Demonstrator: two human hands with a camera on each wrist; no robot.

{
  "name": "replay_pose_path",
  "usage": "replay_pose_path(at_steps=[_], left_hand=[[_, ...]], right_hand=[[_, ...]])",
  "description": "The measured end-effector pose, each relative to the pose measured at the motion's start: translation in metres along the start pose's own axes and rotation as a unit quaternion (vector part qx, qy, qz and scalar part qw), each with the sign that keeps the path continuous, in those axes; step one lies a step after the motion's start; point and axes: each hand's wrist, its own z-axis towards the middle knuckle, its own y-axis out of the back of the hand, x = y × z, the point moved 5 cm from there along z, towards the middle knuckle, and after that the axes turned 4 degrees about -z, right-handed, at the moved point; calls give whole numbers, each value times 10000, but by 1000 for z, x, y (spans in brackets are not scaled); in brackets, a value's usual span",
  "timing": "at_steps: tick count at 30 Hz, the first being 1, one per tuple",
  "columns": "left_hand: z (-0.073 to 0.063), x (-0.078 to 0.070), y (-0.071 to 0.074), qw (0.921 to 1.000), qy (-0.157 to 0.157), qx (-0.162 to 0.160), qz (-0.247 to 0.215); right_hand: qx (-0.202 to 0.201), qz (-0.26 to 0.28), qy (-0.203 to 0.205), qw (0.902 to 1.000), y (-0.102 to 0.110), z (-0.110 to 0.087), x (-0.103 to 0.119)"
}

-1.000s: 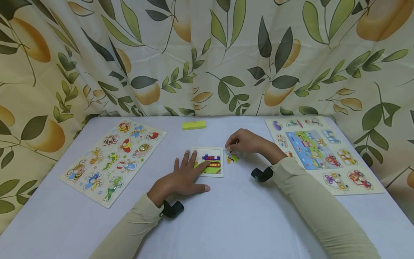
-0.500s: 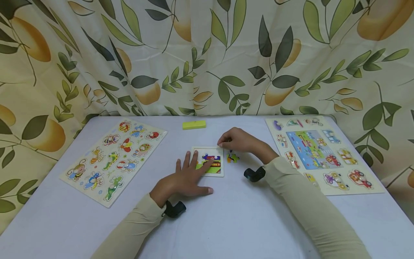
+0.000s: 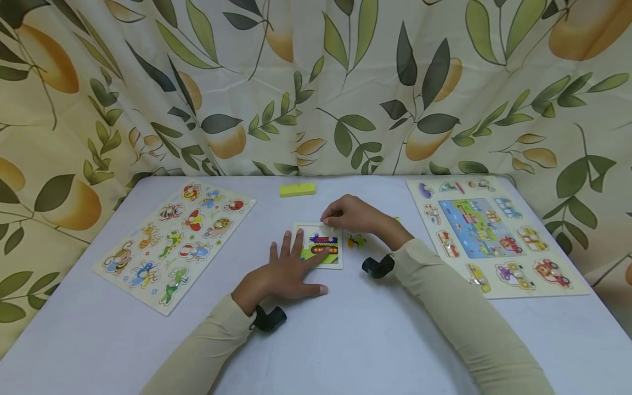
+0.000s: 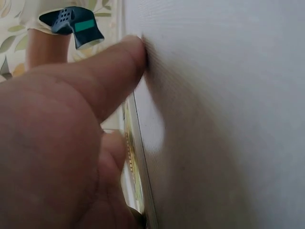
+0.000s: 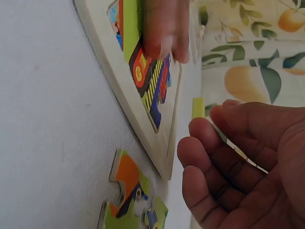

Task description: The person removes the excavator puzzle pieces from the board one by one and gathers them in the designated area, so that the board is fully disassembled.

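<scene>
A small square jigsaw tray (image 3: pixel 340 260) with a white border and a brightly coloured vehicle picture lies mid-table. My left hand (image 3: pixel 281 274) is spread flat, its fingertips on the tray's left side and its index finger across the picture. In the right wrist view fingers press near a red-and-yellow printed part (image 5: pixel 141 69). Above the tray's far right corner, my right hand (image 3: pixel 351 213) pinches a puzzle piece (image 5: pixel 239 153), mostly hidden, a thin edge showing between thumb and curled fingers. Loose puzzle pieces (image 3: pixel 356 241) printed green and orange lie right of the tray.
An insect puzzle board (image 3: pixel 180 230) lies to the left, a vehicle puzzle board (image 3: pixel 545 280) to the right. Toward the back edge sits a yellow block (image 3: pixel 297 190). Behind the table hangs a leaf-and-fruit patterned curtain (image 3: pixel 345 82). A bit of yellow-green shows beside the right wrist.
My right hand has moved left, from beside the loose pieces to over the tray's far right corner. My left hand stays on the tray, shifted very slightly right.
</scene>
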Motion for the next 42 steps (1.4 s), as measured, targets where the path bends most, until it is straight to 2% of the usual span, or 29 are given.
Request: replay_pose_path(at_steps=[16,29,36,42], left_hand=[[1,0,0,9999,70,39,89],[-1,-2,3,9997,167,101,137],[-1,-3,3,9995,246,140,162],[-1,-2,3,9994,247,143,180]], right_hand=[[269,284,33,9992,-16,11,6],[570,27,5,9984,-21,14,13],[511,-22,219,9984,-20,14,16],[490,271,192,9982,-19,14,17]])
